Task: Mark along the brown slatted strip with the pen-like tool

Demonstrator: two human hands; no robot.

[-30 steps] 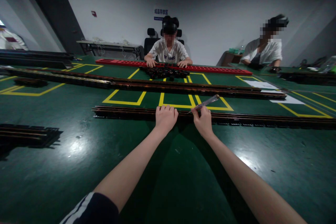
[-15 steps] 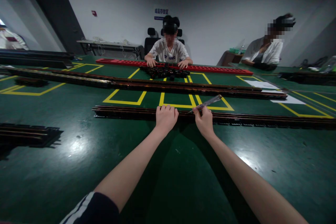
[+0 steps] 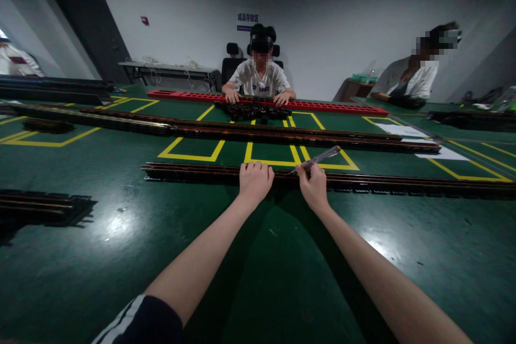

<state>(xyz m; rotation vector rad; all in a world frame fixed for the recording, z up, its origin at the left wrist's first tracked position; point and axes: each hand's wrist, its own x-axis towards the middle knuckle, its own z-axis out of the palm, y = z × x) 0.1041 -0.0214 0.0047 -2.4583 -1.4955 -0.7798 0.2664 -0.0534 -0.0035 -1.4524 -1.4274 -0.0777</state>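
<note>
A long dark slotted rail [image 3: 193, 172] with thin copper-coloured lines lies across the green table in front of me. My left hand [image 3: 256, 180] is closed over it, fingers curled across the far edge. Just to the right, my right hand [image 3: 312, 185] pinches a slim screwdriver [image 3: 322, 157] with a clear handle. Its handle points up and right, while the thin tip slants down left toward the rail between my hands. Whether the tip touches the rail, I cannot tell.
Beyond lie more long dark rails [image 3: 282, 131], yellow tape outlines [image 3: 189, 157] and white paper sheets [image 3: 443, 153]. Dark strips [image 3: 44, 207] sit at the left. Across the table, a person handles a dark pile [image 3: 258, 110] beside a red slotted bar [image 3: 342, 107]; another person is at right.
Both my hands, the screwdriver and the rail look the same as before. The person at the far right has shifted their head slightly to the right.
</note>
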